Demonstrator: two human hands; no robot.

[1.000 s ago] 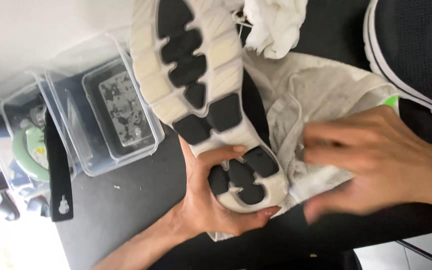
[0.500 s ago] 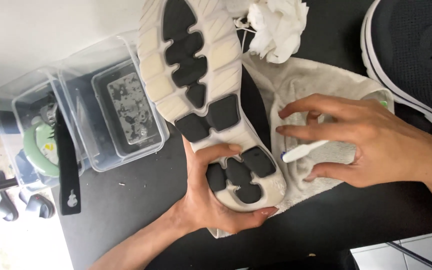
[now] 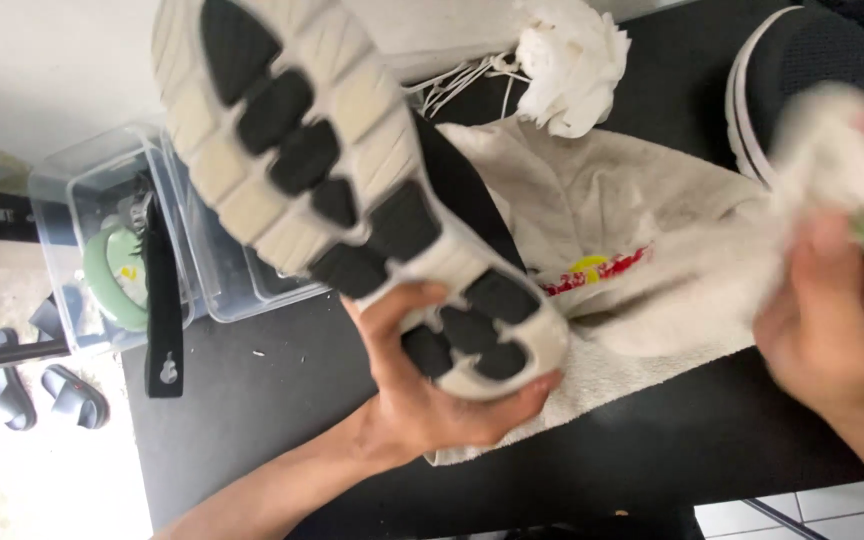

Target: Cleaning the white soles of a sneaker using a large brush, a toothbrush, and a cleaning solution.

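Note:
My left hand (image 3: 422,395) grips the heel of a shoe (image 3: 332,170) turned sole-up, its cream sole set with black tread pads. The shoe hangs over a dirty white towel (image 3: 612,230) spread on the black table (image 3: 262,410). My right hand (image 3: 837,300), blurred at the right edge, is closed on a bunched corner of that towel, lifted off the table; a thin green and white object shows between its fingers. A second, black shoe (image 3: 802,60) with a white sole rim lies at the far right.
Crumpled white paper (image 3: 572,60) and loose laces lie at the table's back. Clear plastic boxes (image 3: 122,250) holding a green item and a black strap stand left of the table. Dark sandals (image 3: 47,390) sit on the floor at the left.
My right hand has gathered the towel's corner and lifted it up to the right. The view has come closer. My left hand still holds the shoe's heel.

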